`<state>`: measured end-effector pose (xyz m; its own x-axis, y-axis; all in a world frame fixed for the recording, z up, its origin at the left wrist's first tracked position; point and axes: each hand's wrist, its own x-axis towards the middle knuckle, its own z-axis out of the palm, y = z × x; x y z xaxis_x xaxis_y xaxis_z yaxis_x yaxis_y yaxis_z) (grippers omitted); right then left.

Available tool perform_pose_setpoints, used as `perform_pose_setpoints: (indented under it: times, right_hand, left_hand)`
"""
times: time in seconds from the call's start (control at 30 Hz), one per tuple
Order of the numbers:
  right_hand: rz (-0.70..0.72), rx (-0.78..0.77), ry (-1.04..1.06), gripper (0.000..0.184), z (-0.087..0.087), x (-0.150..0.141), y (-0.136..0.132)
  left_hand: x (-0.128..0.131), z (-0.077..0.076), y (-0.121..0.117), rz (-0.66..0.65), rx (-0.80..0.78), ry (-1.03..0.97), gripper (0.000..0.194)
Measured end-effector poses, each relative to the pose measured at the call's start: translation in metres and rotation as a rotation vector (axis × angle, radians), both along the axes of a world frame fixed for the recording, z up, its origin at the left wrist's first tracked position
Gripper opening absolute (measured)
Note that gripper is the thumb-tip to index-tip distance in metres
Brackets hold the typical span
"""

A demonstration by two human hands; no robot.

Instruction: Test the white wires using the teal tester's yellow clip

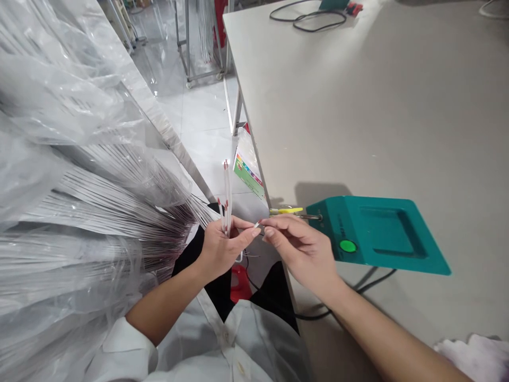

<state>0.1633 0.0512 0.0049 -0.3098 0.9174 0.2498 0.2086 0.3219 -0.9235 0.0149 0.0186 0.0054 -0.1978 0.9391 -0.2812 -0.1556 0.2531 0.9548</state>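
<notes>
Several thin white wires [227, 193] with red tips stand upright out of my left hand [218, 252], which is closed around them. Its thumb and forefinger also pinch a short white wire end [256, 225]. My right hand [306, 254] meets that end from the other side, thumb and forefinger pinched close to its dark red tip. Whether the right fingers hold the tip itself or something tiny is too small to tell. Just beyond the right hand, a tool with a yellow handle [290, 210] lies near the table edge beside a teal device [431, 239] with a green button.
Bundles of white wires [107, 196], partly under clear plastic, fill the left side. The grey table [358, 122] spans the right, with a black cable [314, 21] at its far end. A printed box [248, 170], a red stool-like object [239, 284] and a wheeled rack [186, 48] stand below.
</notes>
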Motion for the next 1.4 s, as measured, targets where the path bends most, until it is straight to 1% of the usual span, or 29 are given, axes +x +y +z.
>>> perform_pose_setpoints:
  times: [0.1, 0.2, 0.27, 0.37, 0.43, 0.53, 0.63, 0.7, 0.77, 0.87, 0.93, 1.0, 1.1, 1.13, 1.2, 1.27, 1.33, 1.4]
  right_hand:
    - [-0.02, -0.026, 0.033, 0.01, 0.0, 0.001, 0.001]
    - [-0.005, -0.005, 0.033, 0.007, -0.001, 0.0, 0.001]
    - [-0.012, 0.023, 0.013, 0.003, -0.002, -0.001, 0.0]
    - [-0.049, 0.049, -0.047, 0.004, -0.001, -0.002, -0.001]
    - [-0.06, 0.052, -0.082, 0.007, 0.0, -0.002, -0.001]
    - [-0.038, 0.032, -0.068, 0.009, 0.0, -0.001, 0.001]
    - [-0.008, 0.005, -0.04, 0.01, -0.001, 0.0, 0.003]
    - [0.009, -0.011, -0.058, 0.012, -0.001, 0.0, 0.004]
    - [0.023, -0.045, -0.077, 0.015, 0.0, 0.001, 0.005]
    - [0.004, -0.118, -0.041, 0.016, 0.004, 0.004, 0.005]
    - [0.003, -0.121, -0.016, 0.015, 0.009, 0.006, 0.006]
    - [0.054, -0.084, -0.047, 0.016, 0.014, 0.008, 0.008]
    - [0.196, -0.04, -0.131, 0.007, 0.02, 0.01, 0.012]
    - [0.245, -0.044, -0.144, 0.007, 0.021, 0.011, 0.013]
    - [0.308, -0.068, -0.127, 0.012, 0.022, 0.011, 0.015]
    - [0.298, -0.117, -0.054, 0.009, 0.019, 0.01, 0.014]
    - [0.249, -0.214, 0.075, 0.007, 0.014, 0.007, 0.012]
    - [0.203, -0.37, 0.232, 0.008, 0.007, 0.002, 0.007]
  left_hand:
    - [0.003, -0.004, -0.001, -0.011, -0.021, 0.087, 0.016]
    - [0.006, -0.006, -0.002, -0.007, -0.014, 0.161, 0.016]
    - [0.007, -0.007, -0.003, 0.004, 0.001, 0.197, 0.013]
    - [0.008, -0.008, -0.004, -0.009, 0.016, 0.224, 0.01]
    - [0.009, -0.007, -0.004, -0.023, 0.014, 0.218, 0.012]
    - [0.008, -0.004, -0.004, -0.046, -0.008, 0.163, 0.015]
    - [0.006, -0.001, -0.004, -0.105, -0.022, 0.113, 0.017]
    - [0.004, 0.0, -0.005, -0.137, -0.019, 0.088, 0.018]
    - [0.002, 0.001, -0.005, -0.145, -0.023, 0.073, 0.019]
    - [0.0, 0.001, -0.004, -0.13, -0.04, 0.067, 0.02]
    - [-0.001, 0.0, -0.003, -0.131, -0.037, 0.06, 0.019]
    - [-0.001, 0.0, -0.003, -0.153, -0.016, 0.042, 0.017]
    - [-0.001, 0.0, -0.004, -0.209, 0.022, 0.022, 0.014]
    - [-0.002, 0.001, -0.004, -0.226, 0.034, 0.02, 0.014]
    - [-0.003, 0.0, -0.004, -0.248, 0.056, 0.015, 0.015]
    - [-0.005, 0.0, -0.003, -0.246, 0.068, -0.006, 0.016]
    - [-0.006, -0.002, -0.003, -0.225, 0.061, -0.061, 0.018]
    - [-0.005, -0.006, -0.003, -0.198, 0.048, -0.136, 0.021]
